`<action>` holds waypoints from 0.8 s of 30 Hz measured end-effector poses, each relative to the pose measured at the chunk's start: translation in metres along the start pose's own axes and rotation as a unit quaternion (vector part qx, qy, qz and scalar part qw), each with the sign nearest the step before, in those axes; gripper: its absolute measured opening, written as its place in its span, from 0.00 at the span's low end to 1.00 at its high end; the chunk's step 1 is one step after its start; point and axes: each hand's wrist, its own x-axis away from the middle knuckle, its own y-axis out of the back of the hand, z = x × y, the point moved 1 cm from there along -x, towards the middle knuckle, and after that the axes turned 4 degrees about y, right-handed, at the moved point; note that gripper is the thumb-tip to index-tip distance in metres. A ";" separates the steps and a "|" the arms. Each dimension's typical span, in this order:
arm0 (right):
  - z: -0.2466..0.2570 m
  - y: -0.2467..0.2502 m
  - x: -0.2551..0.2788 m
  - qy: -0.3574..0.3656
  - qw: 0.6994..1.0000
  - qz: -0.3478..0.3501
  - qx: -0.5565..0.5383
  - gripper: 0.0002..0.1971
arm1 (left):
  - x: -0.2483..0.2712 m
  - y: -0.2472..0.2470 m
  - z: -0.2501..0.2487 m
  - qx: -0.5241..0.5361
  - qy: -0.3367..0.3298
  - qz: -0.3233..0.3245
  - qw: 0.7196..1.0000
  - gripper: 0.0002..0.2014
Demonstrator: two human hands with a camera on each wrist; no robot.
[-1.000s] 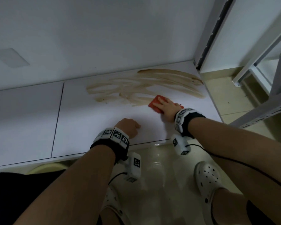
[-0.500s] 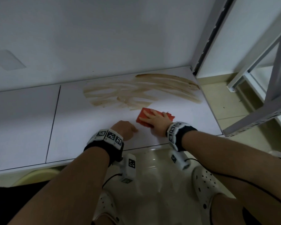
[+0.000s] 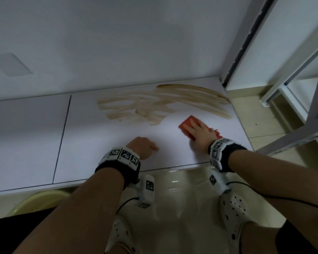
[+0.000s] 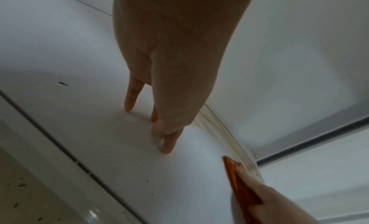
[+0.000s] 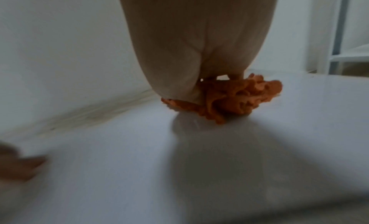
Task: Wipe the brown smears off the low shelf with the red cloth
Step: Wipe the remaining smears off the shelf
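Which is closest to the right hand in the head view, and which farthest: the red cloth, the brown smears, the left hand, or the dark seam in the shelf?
1. Red cloth: under the right hand.
2. Brown smears: just beyond, toward the wall.
3. Left hand: to its left, near the front edge; nearly tied with the smears.
4. Dark seam: far left.

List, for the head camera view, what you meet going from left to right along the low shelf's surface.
Panel seam → left hand → red cloth under the right hand → shelf's right edge. The brown smears span too wide to place.
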 end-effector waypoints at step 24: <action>0.024 -0.013 -0.005 0.062 0.998 0.023 0.010 0.39 | -0.004 0.002 -0.007 -0.031 0.018 -0.007 0.999 0.22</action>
